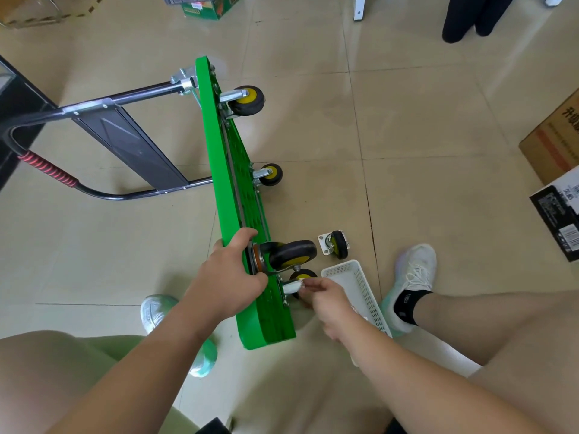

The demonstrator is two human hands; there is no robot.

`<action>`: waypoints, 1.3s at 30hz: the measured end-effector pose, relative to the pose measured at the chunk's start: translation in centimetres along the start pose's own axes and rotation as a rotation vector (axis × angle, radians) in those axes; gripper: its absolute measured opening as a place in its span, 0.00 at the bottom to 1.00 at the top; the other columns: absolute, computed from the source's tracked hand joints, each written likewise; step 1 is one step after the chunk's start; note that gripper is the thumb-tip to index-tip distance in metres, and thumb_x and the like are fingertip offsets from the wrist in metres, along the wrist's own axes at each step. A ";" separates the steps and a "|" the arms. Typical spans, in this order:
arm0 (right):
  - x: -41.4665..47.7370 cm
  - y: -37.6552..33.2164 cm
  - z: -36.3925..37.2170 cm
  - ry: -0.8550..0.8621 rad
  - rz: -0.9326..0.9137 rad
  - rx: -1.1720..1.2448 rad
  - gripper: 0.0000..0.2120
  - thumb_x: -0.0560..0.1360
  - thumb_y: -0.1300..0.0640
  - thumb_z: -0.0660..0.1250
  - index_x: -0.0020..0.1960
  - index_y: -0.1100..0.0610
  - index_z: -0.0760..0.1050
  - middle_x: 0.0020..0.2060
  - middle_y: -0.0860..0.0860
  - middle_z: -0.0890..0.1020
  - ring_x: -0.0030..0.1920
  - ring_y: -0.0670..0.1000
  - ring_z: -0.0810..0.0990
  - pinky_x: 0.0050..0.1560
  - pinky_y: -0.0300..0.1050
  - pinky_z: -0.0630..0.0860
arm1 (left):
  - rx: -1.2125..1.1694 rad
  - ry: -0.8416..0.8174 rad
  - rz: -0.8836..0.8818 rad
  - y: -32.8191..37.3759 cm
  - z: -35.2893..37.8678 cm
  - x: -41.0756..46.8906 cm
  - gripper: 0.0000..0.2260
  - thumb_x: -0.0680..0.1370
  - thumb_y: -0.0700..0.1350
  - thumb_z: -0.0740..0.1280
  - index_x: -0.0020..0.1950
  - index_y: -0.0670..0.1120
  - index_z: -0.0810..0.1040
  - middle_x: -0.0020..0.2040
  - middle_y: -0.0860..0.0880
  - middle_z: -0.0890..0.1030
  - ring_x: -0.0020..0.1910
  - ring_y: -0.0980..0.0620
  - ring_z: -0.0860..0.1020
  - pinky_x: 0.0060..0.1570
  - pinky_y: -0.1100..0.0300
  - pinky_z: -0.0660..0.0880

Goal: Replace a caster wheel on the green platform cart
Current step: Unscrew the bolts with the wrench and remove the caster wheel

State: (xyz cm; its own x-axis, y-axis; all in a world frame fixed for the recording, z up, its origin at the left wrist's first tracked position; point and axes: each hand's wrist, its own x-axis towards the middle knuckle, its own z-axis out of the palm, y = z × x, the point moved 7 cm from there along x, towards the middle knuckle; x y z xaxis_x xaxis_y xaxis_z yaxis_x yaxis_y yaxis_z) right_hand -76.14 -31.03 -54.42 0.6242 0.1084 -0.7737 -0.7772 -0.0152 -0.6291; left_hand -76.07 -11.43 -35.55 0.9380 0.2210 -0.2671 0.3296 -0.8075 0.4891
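Green cart (232,195) on edge, wheels (250,100) sideways

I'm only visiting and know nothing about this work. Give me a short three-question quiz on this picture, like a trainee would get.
1. True or false: the green cart is tipped on its edge, wheels pointing sideways.
2. Which hand grips the cart's upper edge? A) left B) right
3. Fill in: the loose caster lies on the floor beside a white ____.

Key: 1 true. 2 A, the left hand; the right hand pinches a mounted caster. 3 basket.
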 end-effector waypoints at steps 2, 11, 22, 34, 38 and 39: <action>1.8 1.5 -3.3 0.147 0.067 -0.076 0.12 0.74 0.62 0.75 0.57 0.53 0.81 0.53 0.53 0.83 0.56 0.58 0.82 0.64 0.55 0.77 | 0.009 -0.001 -0.002 -0.1 0.0 0.1 0.32 0.73 0.50 0.72 0.71 0.67 0.62 0.50 0.53 0.68 0.42 0.49 0.75 0.48 0.55 0.70; 5.5 3.9 -9.4 0.332 0.166 -0.403 0.09 0.74 0.61 0.72 0.54 0.61 0.83 0.45 0.55 0.80 0.52 0.60 0.82 0.58 0.58 0.81 | -0.009 -0.008 -0.005 -0.5 0.1 0.0 0.32 0.72 0.51 0.72 0.70 0.70 0.62 0.52 0.54 0.70 0.43 0.53 0.75 0.46 0.56 0.71; 1.4 -16.0 0.2 -0.178 -0.347 -0.426 0.03 0.77 0.48 0.71 0.49 0.41 0.82 0.45 0.42 0.87 0.46 0.45 0.85 0.49 0.44 0.76 | -0.062 -0.036 -0.032 -0.2 0.4 -0.5 0.33 0.69 0.55 0.67 0.72 0.71 0.59 0.57 0.53 0.71 0.49 0.49 0.77 0.51 0.58 0.72; 2.3 -17.3 10.4 -0.677 -0.334 -1.167 0.20 0.78 0.36 0.65 0.46 0.52 0.85 0.34 0.46 0.82 0.34 0.43 0.78 0.36 0.40 0.71 | -0.052 -0.043 -0.038 0.7 -0.1 -1.0 0.34 0.73 0.52 0.68 0.70 0.79 0.57 0.54 0.61 0.66 0.42 0.52 0.79 0.46 0.60 0.74; 2.5 -16.9 11.3 -0.706 -0.342 -1.151 0.12 0.76 0.39 0.71 0.40 0.46 0.83 0.37 0.45 0.85 0.39 0.45 0.81 0.37 0.40 0.73 | -0.049 -0.043 -0.020 0.8 -0.2 -1.0 0.34 0.73 0.52 0.67 0.70 0.80 0.58 0.54 0.62 0.67 0.39 0.55 0.79 0.40 0.67 0.70; 2.7 -16.8 11.3 -0.706 -0.341 -1.125 0.12 0.75 0.39 0.72 0.40 0.46 0.84 0.38 0.45 0.85 0.40 0.45 0.81 0.38 0.40 0.73 | -0.043 -0.041 -0.027 0.7 -0.2 -1.0 0.34 0.73 0.53 0.67 0.70 0.80 0.57 0.55 0.62 0.67 0.41 0.55 0.79 0.42 0.67 0.71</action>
State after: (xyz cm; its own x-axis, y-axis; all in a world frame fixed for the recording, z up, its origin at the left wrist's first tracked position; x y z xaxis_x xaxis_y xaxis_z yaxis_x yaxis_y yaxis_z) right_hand -62.28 -19.22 -45.05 0.3329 0.7429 -0.5808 0.1006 -0.6403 -0.7615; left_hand -76.75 -12.13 -34.72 0.9236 0.2192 -0.3144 0.3602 -0.7771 0.5162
